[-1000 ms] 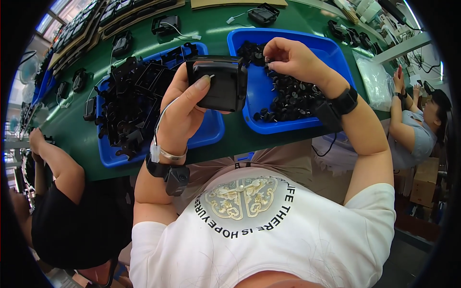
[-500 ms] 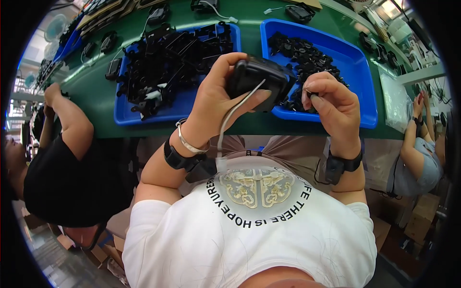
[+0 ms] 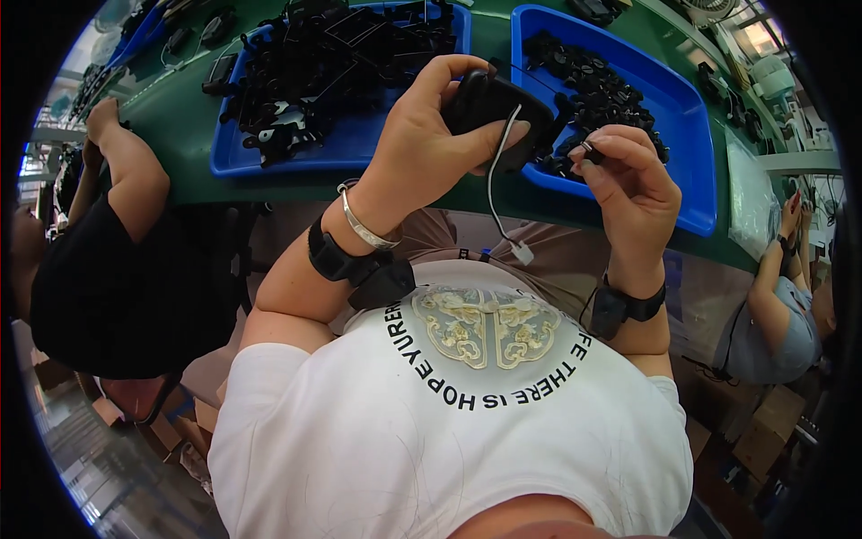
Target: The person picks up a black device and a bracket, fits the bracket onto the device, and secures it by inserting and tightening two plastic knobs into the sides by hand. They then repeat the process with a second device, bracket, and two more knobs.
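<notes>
Above the green bench edge, a black rounded plastic housing with a dangling white wire is gripped in the left hand; a small black part is pinched by the right hand, seemingly for fitting, which calls for careful alignment

Left hand raised, fingers curled in a grip, right hand raised beside it, fingertips pinched.

Single head-worn fisheye view: looks steeply down, close above the left hand and right hand; green table beyond the fingers.
</notes>
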A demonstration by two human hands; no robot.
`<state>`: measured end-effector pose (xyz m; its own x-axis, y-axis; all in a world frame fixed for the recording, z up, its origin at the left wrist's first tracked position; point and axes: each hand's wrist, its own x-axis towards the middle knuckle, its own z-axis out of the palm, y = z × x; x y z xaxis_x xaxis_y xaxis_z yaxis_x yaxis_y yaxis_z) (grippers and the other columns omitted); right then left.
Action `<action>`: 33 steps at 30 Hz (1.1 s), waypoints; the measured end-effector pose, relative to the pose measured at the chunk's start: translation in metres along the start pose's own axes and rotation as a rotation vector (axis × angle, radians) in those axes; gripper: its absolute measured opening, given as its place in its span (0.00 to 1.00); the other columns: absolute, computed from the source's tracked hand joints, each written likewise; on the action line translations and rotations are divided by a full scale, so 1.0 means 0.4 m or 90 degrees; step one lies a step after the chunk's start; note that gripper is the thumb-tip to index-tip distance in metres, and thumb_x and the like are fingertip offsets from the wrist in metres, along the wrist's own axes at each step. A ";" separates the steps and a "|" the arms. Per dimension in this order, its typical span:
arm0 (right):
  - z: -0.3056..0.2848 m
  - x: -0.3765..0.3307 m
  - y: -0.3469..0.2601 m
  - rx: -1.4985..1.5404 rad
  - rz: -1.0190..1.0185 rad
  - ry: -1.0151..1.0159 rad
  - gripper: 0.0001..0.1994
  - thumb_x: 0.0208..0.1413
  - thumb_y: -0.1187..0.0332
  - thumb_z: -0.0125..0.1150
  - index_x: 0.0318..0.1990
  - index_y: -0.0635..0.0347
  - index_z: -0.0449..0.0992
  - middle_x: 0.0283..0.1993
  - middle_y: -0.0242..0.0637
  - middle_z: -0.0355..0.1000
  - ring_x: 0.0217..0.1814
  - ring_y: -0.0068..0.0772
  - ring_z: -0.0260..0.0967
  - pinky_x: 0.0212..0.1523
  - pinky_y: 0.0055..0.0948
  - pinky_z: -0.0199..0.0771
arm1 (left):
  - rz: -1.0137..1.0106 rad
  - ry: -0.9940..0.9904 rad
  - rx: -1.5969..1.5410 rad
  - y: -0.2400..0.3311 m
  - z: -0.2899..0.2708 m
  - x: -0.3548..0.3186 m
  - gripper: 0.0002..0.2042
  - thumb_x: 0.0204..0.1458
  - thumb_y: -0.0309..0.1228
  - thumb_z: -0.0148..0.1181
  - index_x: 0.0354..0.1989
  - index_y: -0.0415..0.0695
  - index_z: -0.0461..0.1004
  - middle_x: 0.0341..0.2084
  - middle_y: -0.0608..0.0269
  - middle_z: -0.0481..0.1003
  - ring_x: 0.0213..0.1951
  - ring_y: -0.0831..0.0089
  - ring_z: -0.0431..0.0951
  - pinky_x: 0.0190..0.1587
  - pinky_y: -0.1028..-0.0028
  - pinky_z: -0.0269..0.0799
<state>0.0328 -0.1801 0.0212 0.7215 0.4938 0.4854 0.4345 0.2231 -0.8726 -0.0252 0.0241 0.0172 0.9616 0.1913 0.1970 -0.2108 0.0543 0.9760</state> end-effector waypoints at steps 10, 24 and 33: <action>0.035 0.010 -0.005 -0.207 -0.148 -0.017 0.13 0.45 0.85 0.61 0.40 0.65 0.74 0.41 0.41 0.71 0.43 0.28 0.70 0.40 0.21 0.73 | -0.197 -0.081 -0.415 -0.033 -0.011 -0.001 0.19 0.52 0.35 0.59 0.46 0.38 0.62 0.31 0.56 0.73 0.26 0.72 0.78 0.18 0.81 0.73; 0.052 0.014 0.021 -0.383 -0.318 -0.003 0.11 0.42 0.81 0.65 0.36 0.63 0.76 0.36 0.40 0.71 0.32 0.29 0.71 0.29 0.20 0.73 | -0.151 -0.039 -0.302 -0.039 0.010 -0.012 0.20 0.51 0.35 0.59 0.48 0.41 0.60 0.32 0.58 0.73 0.27 0.75 0.78 0.18 0.83 0.72; 0.062 0.008 0.022 -0.366 -0.264 0.064 0.06 0.48 0.75 0.62 0.34 0.66 0.74 0.33 0.38 0.70 0.29 0.27 0.68 0.26 0.18 0.68 | -0.075 0.011 -0.229 -0.030 0.040 -0.028 0.20 0.51 0.34 0.60 0.48 0.44 0.58 0.33 0.64 0.71 0.28 0.80 0.76 0.19 0.85 0.71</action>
<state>0.0257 -0.1556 0.0137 0.4695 0.3784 0.7977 0.8791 -0.1164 -0.4621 -0.0305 0.0059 0.0048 0.9804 0.1799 0.0805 -0.1502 0.4177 0.8961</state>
